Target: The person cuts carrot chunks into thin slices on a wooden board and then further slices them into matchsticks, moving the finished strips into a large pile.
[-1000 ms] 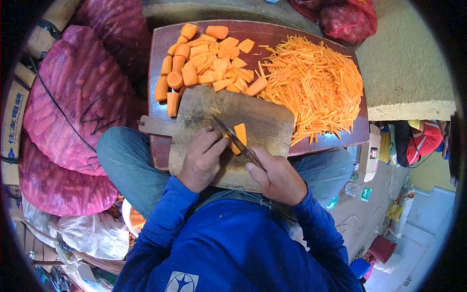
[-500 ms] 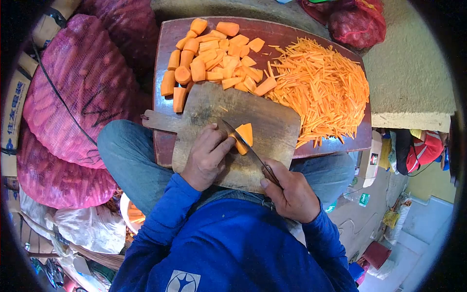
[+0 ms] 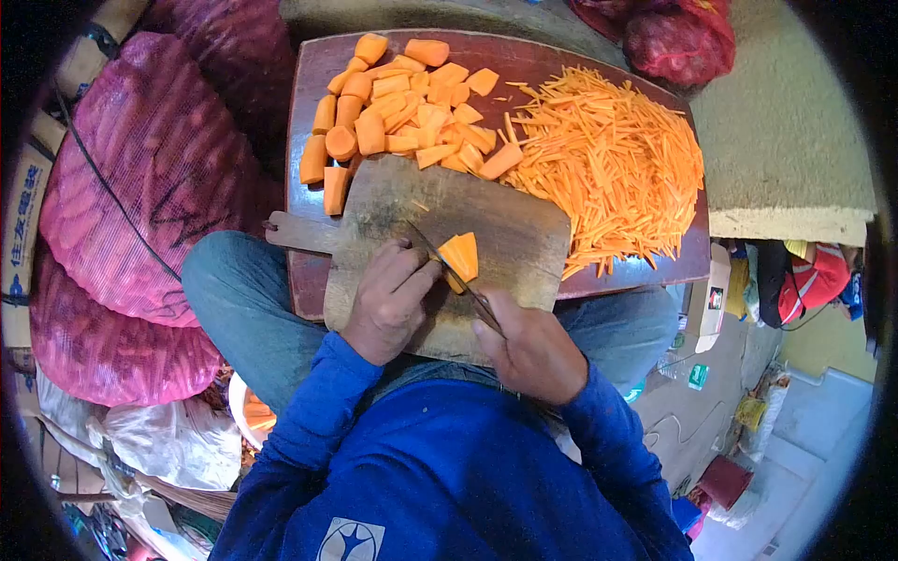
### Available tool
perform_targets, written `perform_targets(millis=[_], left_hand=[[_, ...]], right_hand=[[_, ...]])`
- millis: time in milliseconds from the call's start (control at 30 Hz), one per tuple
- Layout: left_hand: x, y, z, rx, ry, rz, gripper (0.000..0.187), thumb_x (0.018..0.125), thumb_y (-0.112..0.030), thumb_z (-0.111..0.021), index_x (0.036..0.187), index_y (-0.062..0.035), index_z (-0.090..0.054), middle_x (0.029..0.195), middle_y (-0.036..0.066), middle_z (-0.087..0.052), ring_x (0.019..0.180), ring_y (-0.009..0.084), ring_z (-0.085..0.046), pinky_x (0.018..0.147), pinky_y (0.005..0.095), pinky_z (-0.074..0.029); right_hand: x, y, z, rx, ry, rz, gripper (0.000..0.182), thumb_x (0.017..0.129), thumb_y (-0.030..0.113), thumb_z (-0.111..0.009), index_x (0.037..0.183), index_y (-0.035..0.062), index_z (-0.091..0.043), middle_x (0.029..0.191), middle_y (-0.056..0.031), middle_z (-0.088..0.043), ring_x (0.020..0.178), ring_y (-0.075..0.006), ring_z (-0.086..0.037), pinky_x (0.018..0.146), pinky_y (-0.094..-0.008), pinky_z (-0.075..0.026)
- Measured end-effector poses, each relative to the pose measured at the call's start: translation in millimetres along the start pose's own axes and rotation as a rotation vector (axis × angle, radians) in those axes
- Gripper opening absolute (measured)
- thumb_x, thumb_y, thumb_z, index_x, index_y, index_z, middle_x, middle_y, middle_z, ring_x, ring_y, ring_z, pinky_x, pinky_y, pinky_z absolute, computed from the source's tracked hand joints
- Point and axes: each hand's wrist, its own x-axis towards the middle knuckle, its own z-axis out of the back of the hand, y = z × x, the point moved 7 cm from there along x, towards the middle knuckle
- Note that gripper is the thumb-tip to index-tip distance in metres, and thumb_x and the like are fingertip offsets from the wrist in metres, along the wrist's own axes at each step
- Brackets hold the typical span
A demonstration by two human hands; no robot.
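Note:
My right hand [image 3: 535, 348] is closed around the handle of a knife [image 3: 435, 252], its dark blade slanting up and left across the wooden cutting board [image 3: 374, 201]. Curled fingers of my left hand [image 3: 388, 299] press beside the blade on a carrot piece, mostly hidden by the hand and knife. Cut carrot slices [image 3: 461, 252] lean together just right of the blade. Behind the board, peeled carrot chunks [image 3: 398, 107] are heaped at the left, and a big pile of carrot strips [image 3: 608, 168] lies at the right.
The board rests on my lap and a dark red table [image 3: 552, 61]. Pink mesh sacks of carrots [image 3: 140, 178] stand at the left, above a white bucket [image 3: 239, 411] with carrot pieces. A red mesh bag [image 3: 678, 42] sits at the back right, near a concrete ledge [image 3: 786, 131].
The knife and my right hand have shifted left and slightly up, toward my left fingers. The slices right of the blade have fanned out a little. The whole view has moved slightly.

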Motion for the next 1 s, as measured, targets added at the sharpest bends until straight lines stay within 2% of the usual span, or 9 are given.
perform_targets(millis=[100,267,467,700,1000], left_hand=[[0.2,-2.2,1.0,0.007,-0.03,-0.006,0.04,0.069,0.008,-0.074,0.109,0.0019,-0.072,0.102,0.016,-0.066,0.095,0.0378,-0.068,0.102,0.0532,-0.055],[-2.7,1.8,3.7,0.046,-0.044,-0.033,0.038,0.071,0.009,-0.073,0.108,0.0013,-0.072,0.102,0.015,-0.066,0.095,0.0368,-0.068,0.103,0.0523,-0.055],[-3.5,2.5,-1.0,0.032,-0.025,-0.028,0.042,0.069,0.008,-0.073,0.111,0.0017,-0.072,0.104,0.015,-0.066,0.098,0.0362,-0.067,0.105,0.054,-0.053],[-1.7,0.8,2.3,0.045,-0.026,-0.056,0.044,0.066,0.005,-0.076,0.11,0.0018,-0.072,0.101,0.014,-0.065,0.092,0.0356,-0.065,0.102,0.0525,-0.052],[-2.1,-0.3,3.6,0.085,-0.033,-0.052,0.042,0.066,0.004,-0.075,0.109,0.0004,-0.073,0.096,0.011,-0.064,0.089,0.0313,-0.064,0.098,0.0492,-0.048]], right_hand=[[8.6,-2.0,-4.7,-0.048,-0.05,0.065,0.037,0.105,0.023,-0.062,0.134,0.003,-0.052,0.085,-0.0308,-0.07,0.078,-0.0541,-0.07,0.07,-0.0617,-0.056],[10.3,-1.7,9.6,0.19,-0.068,0.113,0.032,0.104,0.017,-0.065,0.13,0.0013,-0.055,0.09,-0.0308,-0.069,0.084,-0.0547,-0.069,0.071,-0.0585,-0.055],[-12.0,6.7,14.6,0.134,-0.022,0.036,0.034,0.104,0.015,-0.066,0.133,0.002,-0.056,0.096,-0.0285,-0.071,0.088,-0.0524,-0.071,0.074,-0.0561,-0.057],[-16.6,11.7,15.9,0.102,-0.016,0.048,0.037,0.104,0.017,-0.066,0.137,0.003,-0.055,0.096,-0.0268,-0.073,0.086,-0.0503,-0.073,0.074,-0.0557,-0.058],[-11.1,11.5,9.2,0.051,-0.001,0.025,0.036,0.104,0.017,-0.063,0.135,0.0027,-0.052,0.091,-0.0299,-0.071,0.082,-0.0528,-0.071,0.071,-0.06,-0.057]])
